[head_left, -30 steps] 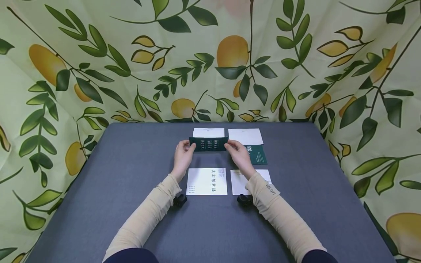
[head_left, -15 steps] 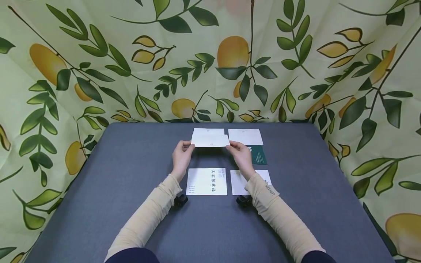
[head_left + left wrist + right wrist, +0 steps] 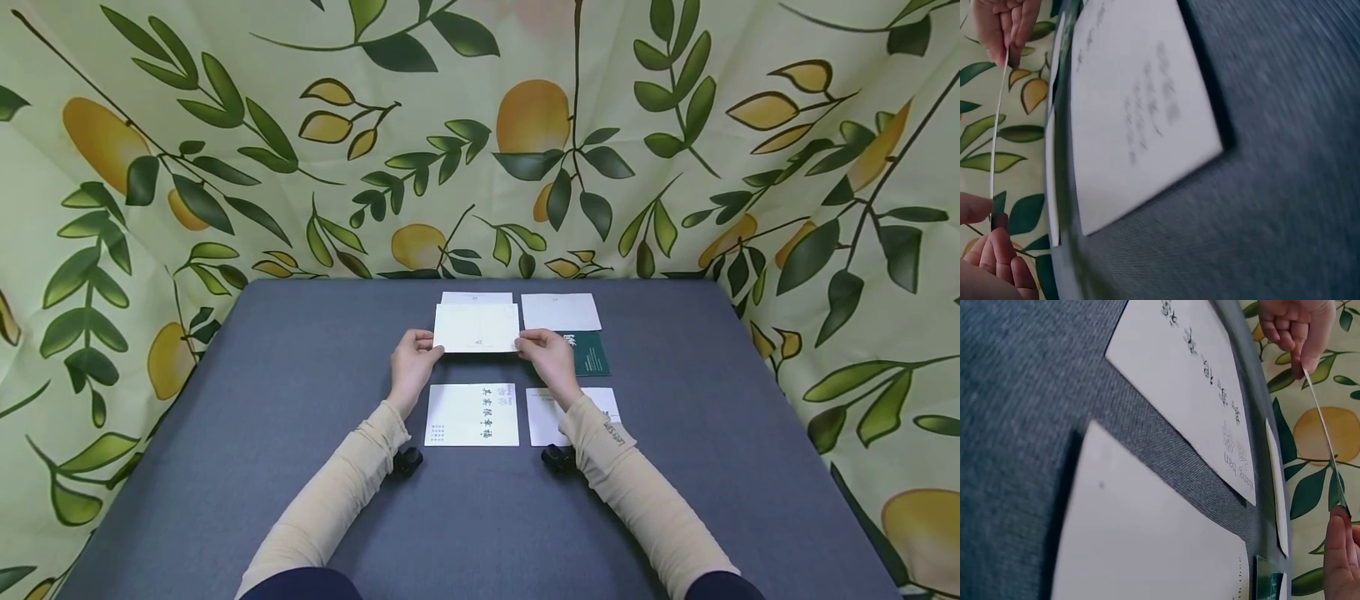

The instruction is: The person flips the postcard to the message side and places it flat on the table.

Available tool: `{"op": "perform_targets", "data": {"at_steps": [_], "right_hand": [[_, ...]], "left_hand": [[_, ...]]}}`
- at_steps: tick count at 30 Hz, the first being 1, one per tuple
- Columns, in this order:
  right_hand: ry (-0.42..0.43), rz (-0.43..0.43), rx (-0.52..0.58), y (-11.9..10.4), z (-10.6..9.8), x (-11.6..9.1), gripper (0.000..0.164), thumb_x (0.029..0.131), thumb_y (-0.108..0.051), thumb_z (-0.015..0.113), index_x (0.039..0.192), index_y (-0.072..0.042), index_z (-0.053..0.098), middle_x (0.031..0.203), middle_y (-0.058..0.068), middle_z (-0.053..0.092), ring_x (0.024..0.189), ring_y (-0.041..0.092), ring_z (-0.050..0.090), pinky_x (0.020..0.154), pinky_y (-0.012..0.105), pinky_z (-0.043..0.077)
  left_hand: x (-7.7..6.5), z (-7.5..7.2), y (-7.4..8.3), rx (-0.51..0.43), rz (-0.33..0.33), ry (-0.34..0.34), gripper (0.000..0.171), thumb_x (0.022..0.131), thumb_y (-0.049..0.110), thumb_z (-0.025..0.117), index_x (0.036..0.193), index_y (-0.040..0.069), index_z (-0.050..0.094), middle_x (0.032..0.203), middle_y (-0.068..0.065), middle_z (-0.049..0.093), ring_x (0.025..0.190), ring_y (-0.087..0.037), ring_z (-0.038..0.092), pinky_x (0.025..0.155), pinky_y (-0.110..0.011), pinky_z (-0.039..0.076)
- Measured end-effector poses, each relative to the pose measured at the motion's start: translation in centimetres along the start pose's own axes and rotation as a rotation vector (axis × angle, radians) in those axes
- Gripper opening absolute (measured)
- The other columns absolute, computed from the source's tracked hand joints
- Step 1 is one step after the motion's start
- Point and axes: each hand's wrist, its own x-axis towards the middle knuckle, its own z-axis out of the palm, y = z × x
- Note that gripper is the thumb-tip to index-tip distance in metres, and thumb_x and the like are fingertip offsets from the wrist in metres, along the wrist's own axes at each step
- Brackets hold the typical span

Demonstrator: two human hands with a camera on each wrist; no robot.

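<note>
A postcard [image 3: 476, 327] hangs between both hands, its plain white face toward the head camera. The left hand [image 3: 412, 367] pinches its left edge near the lower corner, thumb in front and fingers behind. At the opposite edge the right hand [image 3: 550, 358] pinches the lower right corner the same way. Both wrist views show the card edge-on, raised above the table. Nearer the body lies a white card [image 3: 472, 415] with a column of dark characters. Right of it, another white card [image 3: 538, 417] is partly covered by the right wrist.
Behind the held postcard lies a white card [image 3: 477, 297], mostly hidden. A second white card [image 3: 561, 312] lies to its right, with a dark green card [image 3: 591, 354] in front, partly behind the right hand. A grey-blue cloth [image 3: 675, 500] covers the table; a patterned curtain [image 3: 450, 92] hangs behind.
The held postcard showed its dark green printed side a second ago; it has flipped to its white side and tilted further, its lower edge now closer to the body. Both hands stay nearly in place.
</note>
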Motion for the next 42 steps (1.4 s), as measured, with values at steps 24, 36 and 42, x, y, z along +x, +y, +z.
{"op": "perform_targets", "data": {"at_steps": [24, 36, 42], "right_hand": [[-0.151, -0.103, -0.478, 0.3, 1.3, 0.5, 0.048, 0.085, -0.015, 0.063, 0.129, -0.001, 0.050, 0.081, 0.007, 0.058, 0.063, 0.013, 0.049, 0.054, 0.021, 0.039], [-0.218, -0.042, -0.552, 0.7, 1.7, 0.8, 0.048, 0.085, -0.014, 0.063, 0.127, 0.004, 0.050, 0.084, 0.012, 0.063, 0.068, 0.016, 0.055, 0.057, 0.023, 0.043], [-0.231, -0.044, -0.639, 1.0, 2.0, 0.8, 0.048, 0.085, -0.014, 0.061, 0.128, 0.004, 0.049, 0.076, 0.009, 0.059, 0.065, 0.016, 0.053, 0.055, 0.022, 0.040]], "left_hand": [[0.9, -0.6, -0.7, 0.597, 0.191, -0.140, 0.050, 0.081, 0.020, 0.068, 0.125, -0.001, 0.055, 0.070, -0.007, 0.061, 0.061, -0.018, 0.052, 0.075, -0.038, 0.038], [0.8, -0.4, -0.7, 0.701, 0.164, -0.164, 0.047, 0.081, 0.021, 0.067, 0.122, -0.001, 0.058, 0.082, -0.012, 0.069, 0.077, -0.024, 0.063, 0.083, -0.043, 0.039], [0.7, -0.3, -0.6, 0.753, 0.130, -0.212, 0.047, 0.082, 0.023, 0.068, 0.121, 0.000, 0.058, 0.104, -0.017, 0.069, 0.097, -0.031, 0.064, 0.092, -0.048, 0.040]]}}
